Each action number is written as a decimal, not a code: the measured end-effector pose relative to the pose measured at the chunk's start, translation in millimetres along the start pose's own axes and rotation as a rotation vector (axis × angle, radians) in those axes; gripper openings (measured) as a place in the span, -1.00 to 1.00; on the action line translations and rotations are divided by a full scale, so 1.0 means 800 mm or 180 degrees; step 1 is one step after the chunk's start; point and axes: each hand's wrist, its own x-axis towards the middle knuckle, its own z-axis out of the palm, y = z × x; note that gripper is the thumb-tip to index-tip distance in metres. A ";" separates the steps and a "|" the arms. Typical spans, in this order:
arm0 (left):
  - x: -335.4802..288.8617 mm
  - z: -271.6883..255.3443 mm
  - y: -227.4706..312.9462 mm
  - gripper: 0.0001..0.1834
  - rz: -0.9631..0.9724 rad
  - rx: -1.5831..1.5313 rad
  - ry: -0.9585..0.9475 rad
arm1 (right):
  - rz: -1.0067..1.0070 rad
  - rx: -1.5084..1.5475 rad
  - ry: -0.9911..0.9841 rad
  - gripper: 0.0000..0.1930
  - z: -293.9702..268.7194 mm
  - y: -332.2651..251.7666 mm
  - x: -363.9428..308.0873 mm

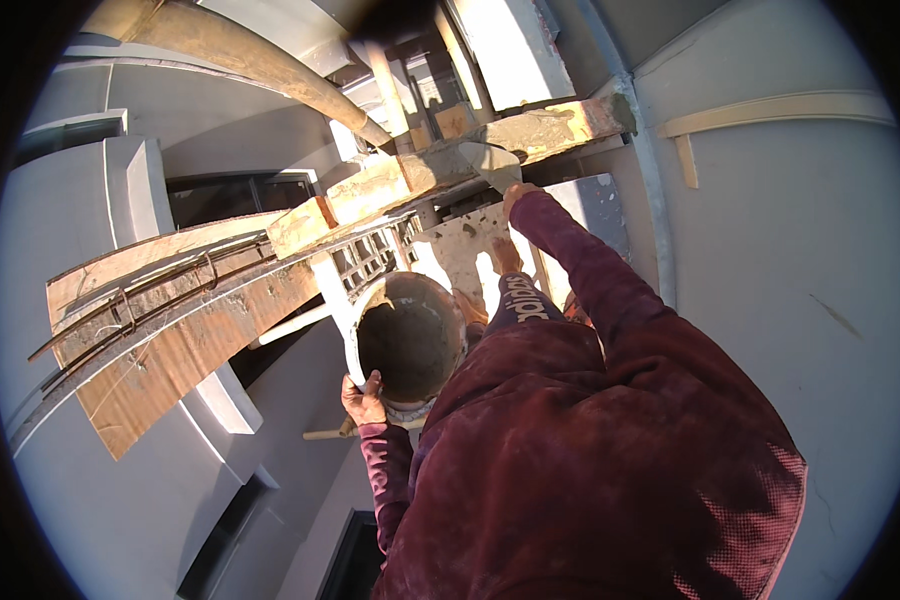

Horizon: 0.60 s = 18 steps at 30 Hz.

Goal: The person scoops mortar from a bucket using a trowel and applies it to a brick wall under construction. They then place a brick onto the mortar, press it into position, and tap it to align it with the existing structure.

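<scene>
Harsh sunlight from upper right, deep shadows, fisheye edges bent, dark.

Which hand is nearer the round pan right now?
Left. The left hand grips the rim of the round pan at its lower left edge. The right hand is up at the wooden beam, well above the pan.

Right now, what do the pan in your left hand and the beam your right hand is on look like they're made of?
The round pan looks like metal, dull and crusted grey, probably dried mortar; the left hand grips its thin rim. The beam under the right hand looks like rough timber, with pale cement-like smears.
</scene>
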 end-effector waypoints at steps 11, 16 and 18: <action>0.012 0.029 0.020 -0.75 0.0091 0.0069 -0.0134 | 0.0077 0.0498 0.0606 -0.58 -0.037 0.144 -0.016; 0.025 0.014 0.016 -0.77 0.0184 0.0186 -0.0321 | -0.0401 0.0160 0.1080 -0.70 -0.033 0.132 -0.111; 0.024 0.013 0.018 -0.77 0.0251 0.0214 -0.0363 | -0.0855 -0.0334 0.0629 -0.71 -0.034 0.094 -0.124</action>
